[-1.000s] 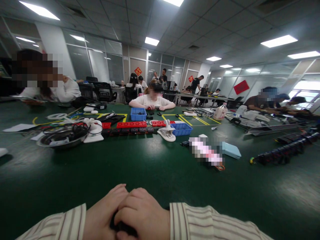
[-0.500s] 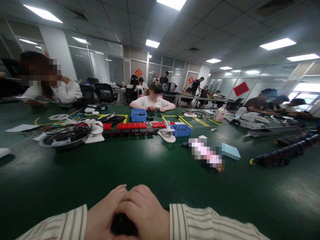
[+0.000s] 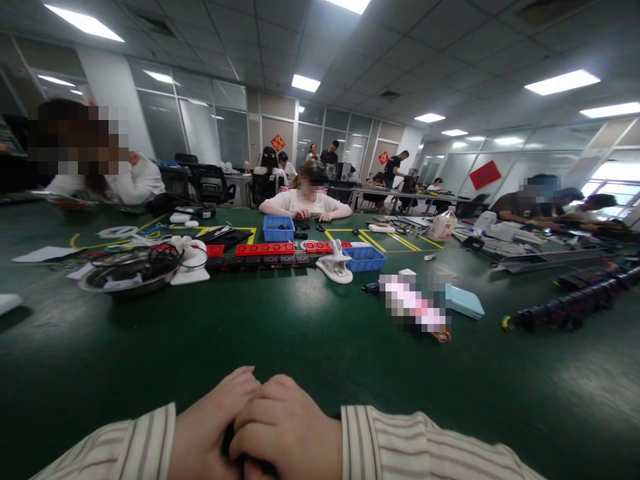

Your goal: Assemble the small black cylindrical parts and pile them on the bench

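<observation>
At the near edge of the green table, my left hand [image 3: 207, 417] and my right hand [image 3: 290, 427] are clasped together, with the right fingers curled over the left hand. A black thing [image 3: 229, 438] shows in the gaps between them. Most of it is covered by the fingers, so its kind cannot be made out. Striped cuffs reach to both wrists. Farther off, in front of the hands, a white clip-shaped stand [image 3: 335, 265] rests beside a blue bin [image 3: 365, 259].
A metal bowl [image 3: 125, 287] with cables stands at the left. Red and black socket strips [image 3: 265, 249] run across the middle. To the right lie a light-blue box [image 3: 465, 302] and a dark cabled strip [image 3: 570, 300]. A person [image 3: 305, 200] sits opposite, handling small parts beside another blue bin [image 3: 279, 229].
My right fingers have closed down further, and less of the black thing shows between my hands. The view has shifted very slightly. The table items stay put.
</observation>
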{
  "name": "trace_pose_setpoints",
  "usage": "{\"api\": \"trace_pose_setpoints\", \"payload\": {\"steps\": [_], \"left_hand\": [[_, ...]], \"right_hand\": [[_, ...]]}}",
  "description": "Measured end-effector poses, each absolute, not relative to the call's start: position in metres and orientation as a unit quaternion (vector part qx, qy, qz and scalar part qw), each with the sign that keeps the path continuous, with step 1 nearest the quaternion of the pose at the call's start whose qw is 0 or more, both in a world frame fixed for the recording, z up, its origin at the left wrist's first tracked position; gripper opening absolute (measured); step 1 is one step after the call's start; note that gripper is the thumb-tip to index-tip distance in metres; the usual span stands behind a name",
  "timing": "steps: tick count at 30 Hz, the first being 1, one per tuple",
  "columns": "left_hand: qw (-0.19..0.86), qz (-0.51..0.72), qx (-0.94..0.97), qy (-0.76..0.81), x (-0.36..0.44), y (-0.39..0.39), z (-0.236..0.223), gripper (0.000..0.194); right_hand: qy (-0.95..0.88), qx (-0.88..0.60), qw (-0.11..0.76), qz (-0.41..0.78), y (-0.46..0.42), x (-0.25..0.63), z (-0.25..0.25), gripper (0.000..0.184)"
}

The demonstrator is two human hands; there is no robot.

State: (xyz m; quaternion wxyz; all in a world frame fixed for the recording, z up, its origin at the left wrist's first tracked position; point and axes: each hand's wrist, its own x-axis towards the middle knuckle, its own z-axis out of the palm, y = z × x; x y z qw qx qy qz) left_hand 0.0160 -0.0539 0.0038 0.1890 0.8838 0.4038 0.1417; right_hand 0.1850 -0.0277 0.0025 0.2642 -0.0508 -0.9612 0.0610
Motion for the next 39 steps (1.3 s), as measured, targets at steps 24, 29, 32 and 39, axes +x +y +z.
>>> {"api": "trace_pose_setpoints", "payload": {"steps": [24, 29, 32, 39], "left_hand": [[0.183, 0.162, 0.881, 0.406, 0.014, -0.055, 0.001, 0.042], [0.2, 0.141, 0.89, 0.385, 0.012, -0.049, -0.005, 0.035], [0.197, 0.153, 0.896, 0.369, 0.01, -0.048, -0.006, 0.034], [0.167, 0.169, 0.891, 0.386, 0.01, -0.056, 0.0, 0.055]], "right_hand": [[-0.949, -0.107, 0.291, 0.063, -0.029, 0.184, 0.0, 0.027], [-0.962, -0.019, 0.266, 0.066, -0.025, 0.184, 0.0, 0.012], [-0.972, 0.027, 0.225, 0.057, -0.022, 0.182, -0.005, 0.012], [-0.956, -0.006, 0.283, 0.072, -0.026, 0.185, -0.003, 0.026]]}}
